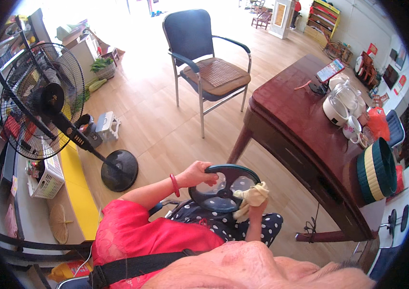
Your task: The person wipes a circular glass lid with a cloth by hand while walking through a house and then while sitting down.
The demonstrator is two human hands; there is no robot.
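Seated, the person's left hand [198, 174] grips the rim of a round dark pan lid [224, 188] held over the lap, while the right hand [256, 200] presses a clutched cream cloth [251, 197] against its right edge.

- Single head view, fisheye, sits on my head and looks steeply down over my lap.
- Close range: my hands just below the lens.
- Landmark: wooden table [300, 120], right of frame centre; chair [209, 62] beyond it, fan [45, 101] far left.
- Edges bend at rim.
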